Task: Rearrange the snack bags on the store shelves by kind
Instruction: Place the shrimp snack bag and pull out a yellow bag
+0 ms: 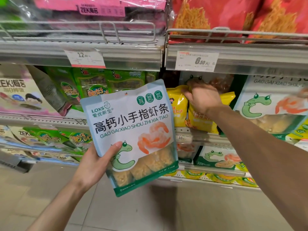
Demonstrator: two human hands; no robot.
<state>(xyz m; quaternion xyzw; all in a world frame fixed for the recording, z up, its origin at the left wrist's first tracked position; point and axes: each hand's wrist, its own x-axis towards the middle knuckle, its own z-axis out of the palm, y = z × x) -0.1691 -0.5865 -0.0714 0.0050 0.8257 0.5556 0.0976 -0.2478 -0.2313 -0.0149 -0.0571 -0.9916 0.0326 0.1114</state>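
My left hand [96, 162] holds a pale blue and green shrimp-stick bag [131, 130] upright in front of the shelves, thumb on its front by the green snake drawing. My right hand [202, 97] reaches into the middle shelf and grips the top of a yellow snack bag [198, 117]. A second yellow bag [177, 109] stands just left of it. More shrimp-stick bags of the same kind stand to the right [273, 100] and on the shelf below [218, 155].
Green seaweed bags [93, 84] fill the middle shelf at left, with pink-and-white ZEK bags [18, 94] further left. Red noodle-snack bags [233, 15] sit on the top shelf behind a wire rail [233, 33]. Price tags [196, 61] hang on the shelf edges. Tiled floor lies below.
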